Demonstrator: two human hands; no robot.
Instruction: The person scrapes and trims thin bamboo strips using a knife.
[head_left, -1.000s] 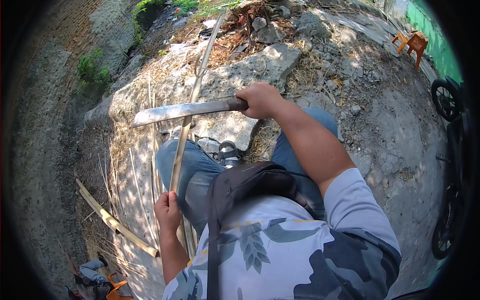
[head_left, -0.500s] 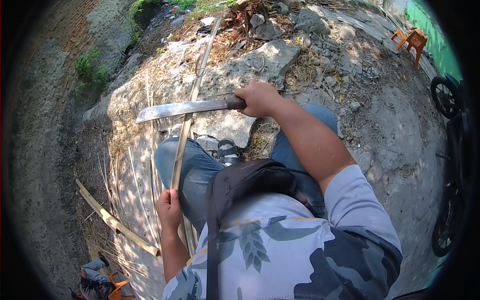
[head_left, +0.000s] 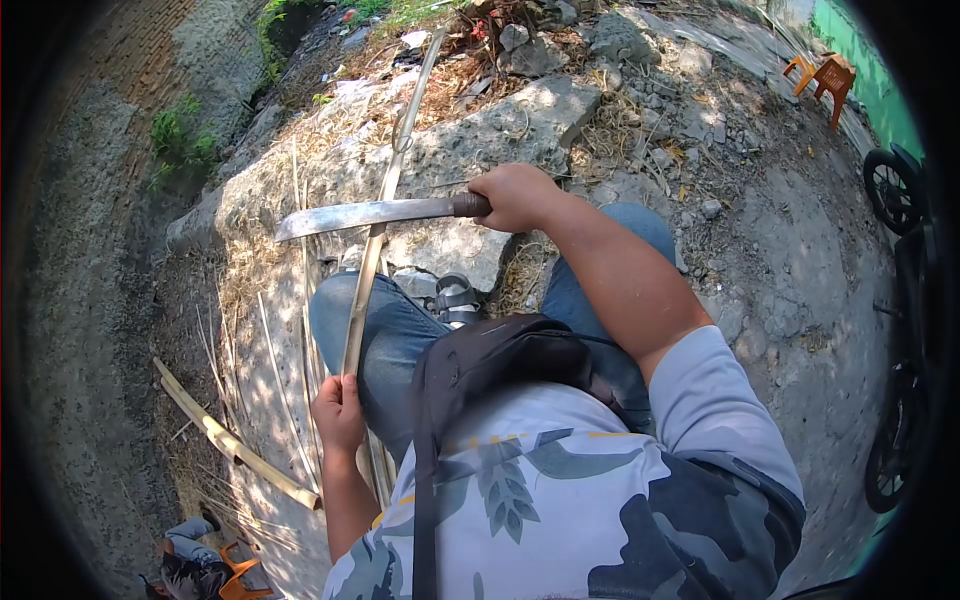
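Observation:
A machete (head_left: 370, 215) with a dark handle is gripped in my right hand (head_left: 517, 197); its long blade points left. The blade lies across a long bamboo strip (head_left: 362, 300), seemingly against it. My left hand (head_left: 339, 411) pinches the near end of this strip beside my left knee. From there the strip slants up and away, over the concrete slab (head_left: 470, 140), to the rubble at the top. A thin curled shaving (head_left: 404, 132) stands off the strip beyond the blade.
Split bamboo (head_left: 235, 440) and thin strips (head_left: 272, 360) lie on the ground at left. A person (head_left: 192, 560) sits at lower left by an orange chair (head_left: 238, 575). Another orange chair (head_left: 832, 80) and a motorcycle (head_left: 900, 330) stand at right. Stones (head_left: 625, 40) are strewn at the top.
Hardly anything differs. The blade tip has shifted very slightly to the right, while both hands keep their grips in nearly the same places.

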